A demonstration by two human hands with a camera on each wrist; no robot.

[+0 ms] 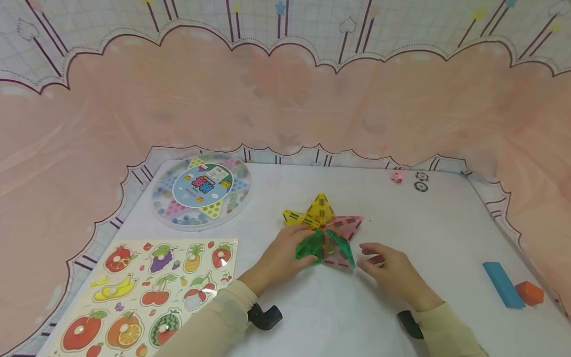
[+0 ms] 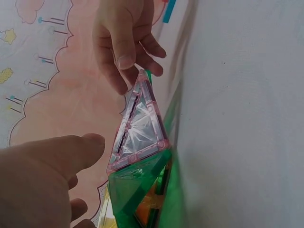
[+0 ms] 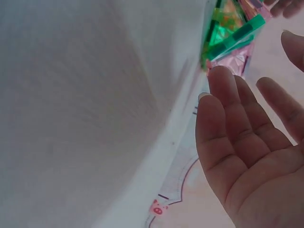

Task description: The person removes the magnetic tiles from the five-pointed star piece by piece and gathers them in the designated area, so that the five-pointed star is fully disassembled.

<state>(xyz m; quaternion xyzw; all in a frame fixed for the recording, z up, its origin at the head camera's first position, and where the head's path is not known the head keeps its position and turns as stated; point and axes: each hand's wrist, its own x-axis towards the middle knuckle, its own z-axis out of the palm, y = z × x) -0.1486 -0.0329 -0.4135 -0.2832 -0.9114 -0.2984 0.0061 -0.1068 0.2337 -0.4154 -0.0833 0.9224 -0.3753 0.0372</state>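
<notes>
A star of translucent magnetic tiles (image 1: 342, 229) stands on the white table, with yellow, pink and green points made of triangles. My left hand (image 1: 285, 250) holds it on its left side, fingers behind the green point and thumb along the front. In the left wrist view, a clear pink-edged triangle tile (image 2: 140, 126) rises beyond the green tiles (image 2: 135, 183). My right hand (image 1: 392, 272) is just right of the star, fingers loosely bent and holding nothing. Its fingertips (image 3: 219, 76) are close to the star's front right tip in the right wrist view.
A round marble board game (image 1: 167, 173) lies at the back left, above a fruit puzzle board (image 1: 187, 258). At right are a blue block (image 1: 504, 285) and an orange block (image 1: 530, 293). A pink pig figure (image 1: 397, 177) and two round black-and-white pieces (image 1: 421, 186) sit at the back.
</notes>
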